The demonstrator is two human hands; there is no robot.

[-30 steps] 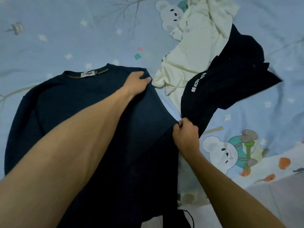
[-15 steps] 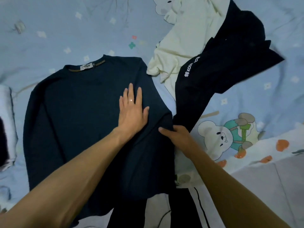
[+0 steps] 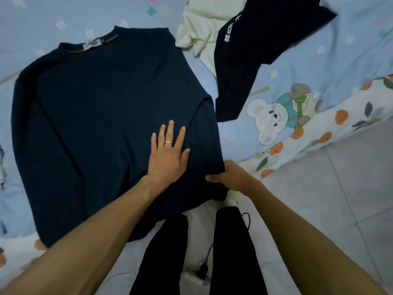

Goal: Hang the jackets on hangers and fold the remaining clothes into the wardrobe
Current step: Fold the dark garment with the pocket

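A dark navy sweater [image 3: 95, 116] lies spread flat on the bed, neck label at the far side, its right sleeve folded in over the body. My left hand [image 3: 168, 156] presses flat on the lower right part of it, fingers straight, a ring on one finger. My right hand [image 3: 230, 177] grips the sweater's right edge near the hem, thumb over the fabric. A black garment with white lettering [image 3: 251, 52] and a cream garment [image 3: 202, 28] lie in a heap at the far right.
The bed has a light blue sheet [image 3: 297, 60] printed with cartoon bears, and an orange-patterned border [image 3: 319, 137] at its near edge. Grey floor tiles [image 3: 340, 199] show at the right. My dark-trousered legs [image 3: 231, 252] and a black cable [image 3: 208, 252] are at the bottom.
My left hand slid from the sweater's shoulder down toward the hem, pressing flat. My right hand moved down the right edge with it. The view dropped toward the bed's near edge.
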